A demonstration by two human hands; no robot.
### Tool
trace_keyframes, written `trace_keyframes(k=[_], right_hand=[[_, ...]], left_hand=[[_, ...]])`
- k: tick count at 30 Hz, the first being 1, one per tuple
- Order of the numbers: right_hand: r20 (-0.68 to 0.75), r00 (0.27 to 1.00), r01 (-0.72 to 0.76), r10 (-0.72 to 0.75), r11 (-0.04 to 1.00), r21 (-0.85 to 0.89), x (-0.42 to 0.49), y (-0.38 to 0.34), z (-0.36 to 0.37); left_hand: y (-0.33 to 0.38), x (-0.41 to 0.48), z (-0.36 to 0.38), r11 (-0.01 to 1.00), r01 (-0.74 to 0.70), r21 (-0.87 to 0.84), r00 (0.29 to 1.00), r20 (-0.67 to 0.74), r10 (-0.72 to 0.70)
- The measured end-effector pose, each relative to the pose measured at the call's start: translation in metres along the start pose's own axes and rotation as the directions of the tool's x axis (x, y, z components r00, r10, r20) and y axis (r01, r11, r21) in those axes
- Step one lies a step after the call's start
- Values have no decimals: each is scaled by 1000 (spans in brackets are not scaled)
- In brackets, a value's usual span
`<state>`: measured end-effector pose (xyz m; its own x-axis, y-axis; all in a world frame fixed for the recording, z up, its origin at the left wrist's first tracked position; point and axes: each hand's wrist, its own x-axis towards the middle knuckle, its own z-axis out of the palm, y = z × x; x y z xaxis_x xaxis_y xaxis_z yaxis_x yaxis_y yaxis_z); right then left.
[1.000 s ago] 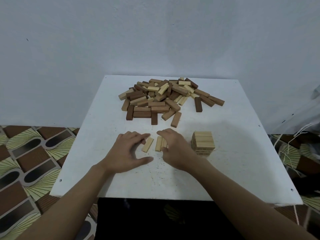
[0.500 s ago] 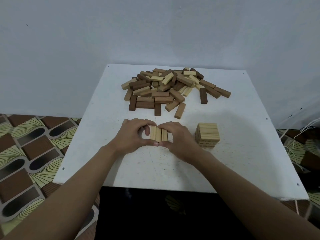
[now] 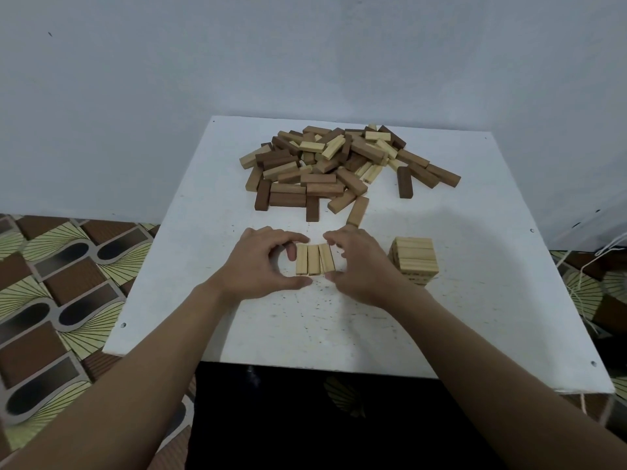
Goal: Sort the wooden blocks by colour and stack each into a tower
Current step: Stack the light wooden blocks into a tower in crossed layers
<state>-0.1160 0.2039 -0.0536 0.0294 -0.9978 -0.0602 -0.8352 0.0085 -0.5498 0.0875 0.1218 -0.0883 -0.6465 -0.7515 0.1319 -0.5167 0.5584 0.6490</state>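
Three light wooden blocks lie side by side in a tight row at the middle of the white table. My left hand curls round the row's left side, index finger at the far ends and thumb at the near ends. My right hand pinches the row the same way from the right. A short tower of light blocks stands just right of my right hand. A mixed pile of light, mid-brown and dark blocks lies at the back of the table.
A lone dark block and a mid-brown one lie loose in front of the pile. The wall stands right behind the table. A patterned floor mat lies left, and white cords hang at the right.
The three light blocks, loose and splayed a second ago, now sit pressed together in one straight row. Both hands have closed in around them from either side.
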Motion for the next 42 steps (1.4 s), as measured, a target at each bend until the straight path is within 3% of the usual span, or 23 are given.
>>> trace_keyframes(k=[29, 42], right_hand=[[68, 996, 62, -57, 996, -71, 10, -11, -1], [84, 988, 146, -128, 953, -265, 14, -19, -2]], left_hand=[[1, 0, 1, 997, 51, -61, 999, 18, -50], [9, 1, -4, 989, 80, -128, 995, 67, -72]])
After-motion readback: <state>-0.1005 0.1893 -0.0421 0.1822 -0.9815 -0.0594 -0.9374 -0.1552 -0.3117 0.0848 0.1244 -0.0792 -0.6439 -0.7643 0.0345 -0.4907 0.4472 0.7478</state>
